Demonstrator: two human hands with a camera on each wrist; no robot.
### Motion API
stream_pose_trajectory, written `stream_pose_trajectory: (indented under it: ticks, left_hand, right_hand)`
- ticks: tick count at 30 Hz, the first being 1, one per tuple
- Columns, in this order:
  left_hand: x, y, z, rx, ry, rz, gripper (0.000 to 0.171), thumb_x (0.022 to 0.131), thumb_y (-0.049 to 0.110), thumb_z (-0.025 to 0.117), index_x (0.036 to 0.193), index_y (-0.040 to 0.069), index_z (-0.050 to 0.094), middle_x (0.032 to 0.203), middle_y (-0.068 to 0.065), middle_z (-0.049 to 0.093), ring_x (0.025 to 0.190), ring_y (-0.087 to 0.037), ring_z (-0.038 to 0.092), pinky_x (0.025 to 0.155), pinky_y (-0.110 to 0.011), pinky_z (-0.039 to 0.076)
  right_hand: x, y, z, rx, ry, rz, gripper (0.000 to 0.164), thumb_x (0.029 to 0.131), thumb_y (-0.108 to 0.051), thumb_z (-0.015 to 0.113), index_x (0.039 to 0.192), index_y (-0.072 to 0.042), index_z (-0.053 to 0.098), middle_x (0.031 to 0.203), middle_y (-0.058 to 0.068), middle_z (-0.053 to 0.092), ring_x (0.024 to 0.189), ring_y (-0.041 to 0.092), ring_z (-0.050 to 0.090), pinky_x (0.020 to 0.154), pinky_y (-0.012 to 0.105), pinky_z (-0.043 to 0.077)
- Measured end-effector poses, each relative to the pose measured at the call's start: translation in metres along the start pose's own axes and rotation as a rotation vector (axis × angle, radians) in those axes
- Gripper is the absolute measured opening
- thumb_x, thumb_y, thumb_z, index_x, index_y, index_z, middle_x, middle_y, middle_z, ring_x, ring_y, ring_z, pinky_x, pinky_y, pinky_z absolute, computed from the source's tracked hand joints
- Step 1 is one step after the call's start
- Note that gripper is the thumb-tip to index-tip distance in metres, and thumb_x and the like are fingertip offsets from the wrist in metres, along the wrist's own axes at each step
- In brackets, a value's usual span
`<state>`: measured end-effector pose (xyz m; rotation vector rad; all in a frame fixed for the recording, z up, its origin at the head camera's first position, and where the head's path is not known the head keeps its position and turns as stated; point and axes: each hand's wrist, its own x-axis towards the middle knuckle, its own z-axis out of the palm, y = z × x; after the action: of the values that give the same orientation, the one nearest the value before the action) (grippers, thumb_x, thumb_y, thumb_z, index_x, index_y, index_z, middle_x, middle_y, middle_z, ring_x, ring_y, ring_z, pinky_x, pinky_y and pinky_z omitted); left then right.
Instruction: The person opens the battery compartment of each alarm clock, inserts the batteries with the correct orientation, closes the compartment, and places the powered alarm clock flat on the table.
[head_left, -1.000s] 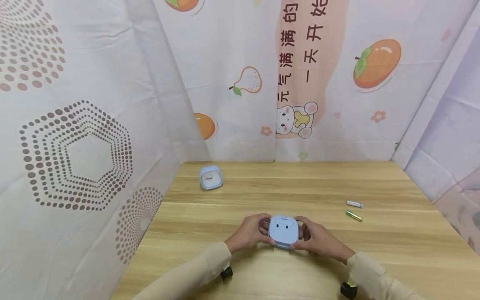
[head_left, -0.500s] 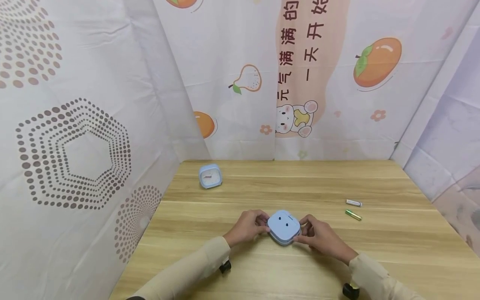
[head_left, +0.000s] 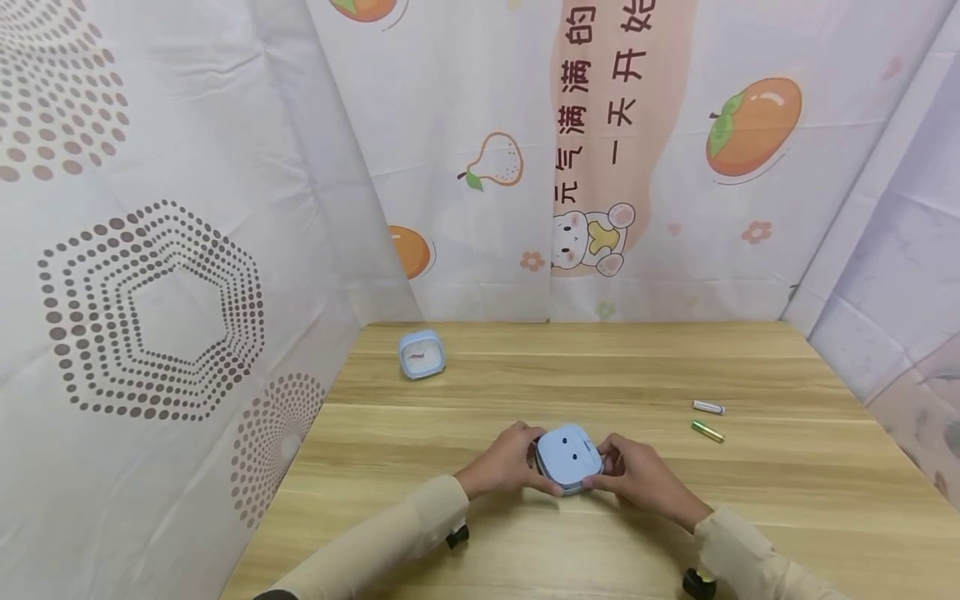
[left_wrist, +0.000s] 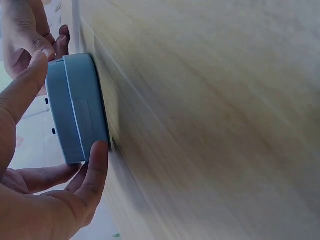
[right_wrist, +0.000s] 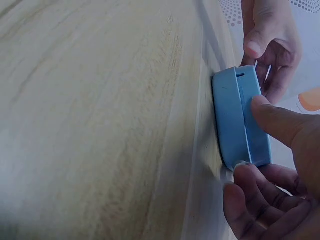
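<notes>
Left hand (head_left: pixel 504 468) and right hand (head_left: pixel 637 482) share a pinch on a blue, rounded-square case (head_left: pixel 568 458), their bent fingers spread just wide enough to span its sides. The case is low over the near middle of the wooden table (head_left: pixel 465 408); whether its underside touches the wood cannot be told. Its shell hides any contents. From the head view mainly the upper face shows, with two dark dots (head_left: pixel 574 457); the left wrist view shows those dots standing proud, plus a seam (left_wrist: pixel 74 105) along the side wall, and the right wrist view adds a small dark slot (right_wrist: pixel 240 75) near one end. Taking twelve o'clock as the far edge, the left thumb lies between six and seven on the case, the right thumb near five. Beige sleeves (head_left: pixel 375 546) come in from eight and four o'clock. A small blue clock (head_left: pixel 422 357) stands at ten; a white battery (head_left: pixel 708 407) and a green battery (head_left: pixel 707 432) lie between two and three.
</notes>
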<state>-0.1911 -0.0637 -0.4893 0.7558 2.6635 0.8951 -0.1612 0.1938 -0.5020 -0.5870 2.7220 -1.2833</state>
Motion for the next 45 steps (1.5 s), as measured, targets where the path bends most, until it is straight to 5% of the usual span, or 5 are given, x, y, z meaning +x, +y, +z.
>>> stream_pose_trajectory:
  ticks: [8, 16, 27, 35, 45]
  left_hand:
    - [0.004, -0.002, 0.001, -0.021, -0.016, -0.023, 0.092, 0.069, 0.04, 0.097, 0.143, 0.004, 0.057, 0.115, -0.001, 0.052, 0.1, -0.009, 0.049, 0.088, -0.024, 0.047]
    - [0.009, -0.008, -0.002, -0.253, -0.019, -0.038, 0.081, 0.068, 0.018, 0.098, 0.136, -0.003, 0.059, 0.116, -0.005, 0.067, 0.102, -0.012, 0.066, 0.09, -0.023, 0.053]
    - [0.006, -0.01, -0.005, -0.171, -0.03, 0.015, 0.074, 0.076, 0.018, 0.094, 0.14, 0.001, 0.059, 0.101, -0.001, 0.061, 0.086, -0.005, 0.062, 0.076, -0.017, 0.053]
    - [0.007, -0.01, -0.002, -0.301, 0.035, -0.021, 0.06, 0.073, 0.005, 0.093, 0.125, -0.006, 0.063, 0.1, -0.003, 0.069, 0.087, -0.009, 0.067, 0.078, -0.019, 0.055]
    - [0.007, -0.015, -0.003, -0.242, 0.095, 0.004, 0.023, 0.087, 0.004, 0.081, 0.109, 0.002, 0.073, 0.093, 0.001, 0.07, 0.083, -0.005, 0.065, 0.076, -0.02, 0.055]
  right_hand:
    - [-0.007, -0.005, 0.001, -0.027, -0.002, 0.054, 0.036, 0.083, -0.03, 0.088, 0.101, -0.005, 0.069, 0.079, -0.006, 0.061, 0.069, 0.007, 0.054, 0.06, 0.023, 0.049]
    - [-0.01, -0.002, -0.009, -0.056, -0.039, -0.01, 0.028, 0.091, -0.022, 0.081, 0.107, -0.002, 0.071, 0.082, -0.007, 0.064, 0.07, 0.003, 0.057, 0.061, 0.023, 0.052]
    - [0.008, 0.009, -0.018, 0.08, -0.22, 0.0, 0.084, 0.089, -0.028, 0.083, 0.156, -0.002, 0.039, 0.102, 0.007, 0.064, 0.08, 0.017, 0.062, 0.066, 0.029, 0.055]
    - [0.008, 0.009, -0.014, 0.088, -0.174, 0.012, 0.076, 0.084, -0.027, 0.088, 0.141, -0.001, 0.046, 0.1, 0.009, 0.063, 0.073, 0.015, 0.06, 0.06, 0.029, 0.054]
    - [0.0, 0.009, -0.013, 0.054, -0.077, 0.013, 0.036, 0.089, -0.026, 0.083, 0.106, -0.004, 0.059, 0.082, -0.002, 0.064, 0.065, 0.01, 0.059, 0.056, 0.026, 0.052]
